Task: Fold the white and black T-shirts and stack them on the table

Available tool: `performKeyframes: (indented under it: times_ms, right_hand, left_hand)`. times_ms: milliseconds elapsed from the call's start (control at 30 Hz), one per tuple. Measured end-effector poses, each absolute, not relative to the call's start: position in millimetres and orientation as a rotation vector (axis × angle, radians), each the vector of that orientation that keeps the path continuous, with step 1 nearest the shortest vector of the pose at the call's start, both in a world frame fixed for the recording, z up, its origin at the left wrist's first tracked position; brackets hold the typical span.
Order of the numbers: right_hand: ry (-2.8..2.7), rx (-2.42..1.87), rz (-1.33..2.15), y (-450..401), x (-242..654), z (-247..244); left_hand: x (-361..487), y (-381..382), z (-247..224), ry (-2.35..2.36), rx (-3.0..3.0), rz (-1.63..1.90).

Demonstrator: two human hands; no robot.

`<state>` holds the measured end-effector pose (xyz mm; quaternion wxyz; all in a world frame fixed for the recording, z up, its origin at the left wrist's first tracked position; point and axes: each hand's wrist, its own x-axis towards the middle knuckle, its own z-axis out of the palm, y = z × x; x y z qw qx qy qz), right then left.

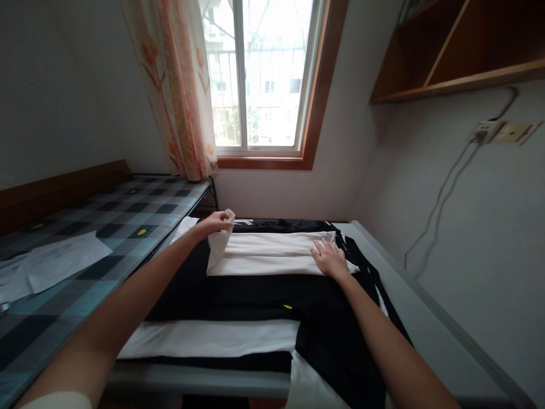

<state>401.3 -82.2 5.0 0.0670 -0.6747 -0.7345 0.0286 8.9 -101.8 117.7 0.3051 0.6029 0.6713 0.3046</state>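
Note:
A black garment with white panels (pixel 251 292) lies spread out on a grey surface. On its far part is a folded strip of white cloth (pixel 272 265); I cannot tell whether it is a sleeve or a separate piece. My left hand (pixel 217 222) pinches the left end of this white cloth and holds it raised, so that the end stands up off the rest. Flat on the cloth's right end rests my right hand (pixel 330 257), fingers spread. Nearer to me, a white sleeve-like panel (pixel 221 338) runs leftward across the black fabric, below a small yellow mark (pixel 288 307).
A checked mattress (pixel 166 196) fills the left side, with papers (pixel 68 258) on it. Behind stand a window (pixel 264 85) and a flowered curtain (pixel 183 85). A wooden shelf (pixel 464 79) juts from the right wall above a socket with a hanging cable (pixel 443 193).

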Motion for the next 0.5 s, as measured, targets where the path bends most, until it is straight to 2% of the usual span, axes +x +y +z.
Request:
performKeyframes:
  times_ms: [100, 200, 367, 500]
  right_hand:
    - [-2.213, -2.025, 0.083, -83.8, 402.7, 5.4]
    - [-2.214, -2.014, 0.075, -86.0, 403.7, 5.8]
    - [-2.208, -2.027, 0.083, -85.8, 403.9, 5.6]
    - [-2.202, -2.027, 0.113, -84.0, 404.5, 4.7]
  left_hand:
    - [69.2, -98.6, 93.7, 1.803, 1.612, 0.565]
    - [106.1, -102.7, 71.0, 1.954, 1.884, 0.354]
    - [122.8, -105.6, 64.0, 2.139, 2.1, 0.151]
    - [123.9, -105.1, 63.3, 2.116, 2.119, 0.162]
